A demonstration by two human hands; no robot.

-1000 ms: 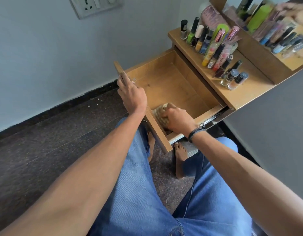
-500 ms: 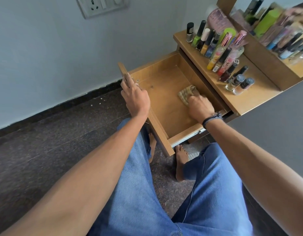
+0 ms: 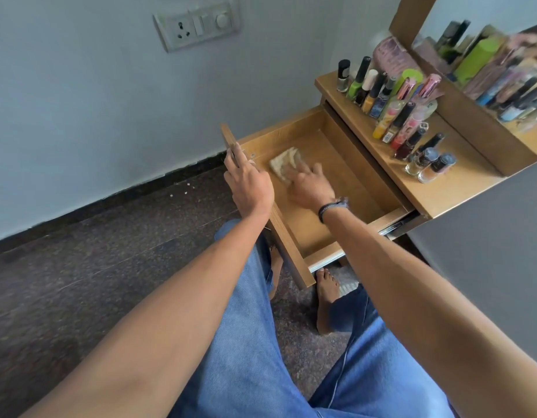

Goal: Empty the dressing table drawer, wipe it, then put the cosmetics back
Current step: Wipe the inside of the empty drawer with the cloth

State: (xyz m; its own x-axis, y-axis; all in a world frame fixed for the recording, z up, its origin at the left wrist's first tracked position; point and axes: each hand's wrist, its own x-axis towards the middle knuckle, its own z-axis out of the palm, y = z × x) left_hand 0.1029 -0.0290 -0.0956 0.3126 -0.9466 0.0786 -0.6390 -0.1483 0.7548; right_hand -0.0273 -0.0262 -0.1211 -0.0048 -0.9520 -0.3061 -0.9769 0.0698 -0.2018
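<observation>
Where drawer point(image 3: 345, 164) sits: pulled out of dressing table point(image 3: 457, 188), only cloth point(image 3: 283, 164) inside.
Left hand point(image 3: 250, 184): arm stretched forward, fingers curled over top edge of drawer front, gripping it.
Right hand point(image 3: 311, 185): arm reaching in, fingers spread flat, pressing cloth onto drawer floor, just beside left hand; blurred.
Cosmetics point(image 3: 394, 116): upright in rows on tabletop, below mirror point(image 3: 502, 86).
</observation>
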